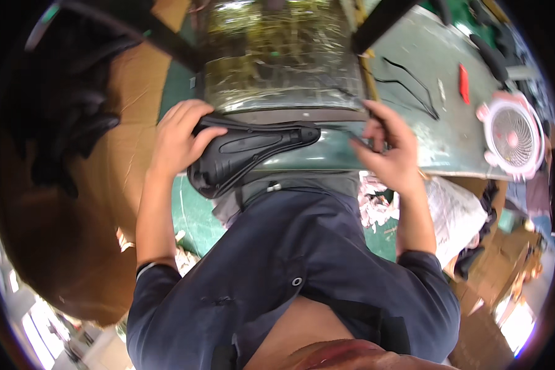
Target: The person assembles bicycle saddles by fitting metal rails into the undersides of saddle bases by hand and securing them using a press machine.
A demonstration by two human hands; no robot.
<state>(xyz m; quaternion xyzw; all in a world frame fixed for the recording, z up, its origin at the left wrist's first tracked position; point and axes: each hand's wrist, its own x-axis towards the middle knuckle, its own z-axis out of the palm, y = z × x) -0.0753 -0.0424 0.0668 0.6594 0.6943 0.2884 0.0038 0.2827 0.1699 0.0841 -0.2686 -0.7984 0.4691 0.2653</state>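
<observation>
A black bicycle saddle (246,145) lies on its side at the table's near edge, its narrow nose pointing right. My left hand (180,137) grips its wide end, with the thumb pressed over the near face and the fingers behind. To the right of the nose is my right hand (390,147), apart from the saddle. Its fingers are curled around something thin and dark, too blurred to name.
Behind the saddle stands a machine bed wrapped in clear plastic film (283,80), between dark posts. On the green table (407,49) are a bent black wire (413,92), a red-handled tool (463,83) and a pink fan (512,135). Brown cardboard (135,123) with black pieces (68,111) lies left.
</observation>
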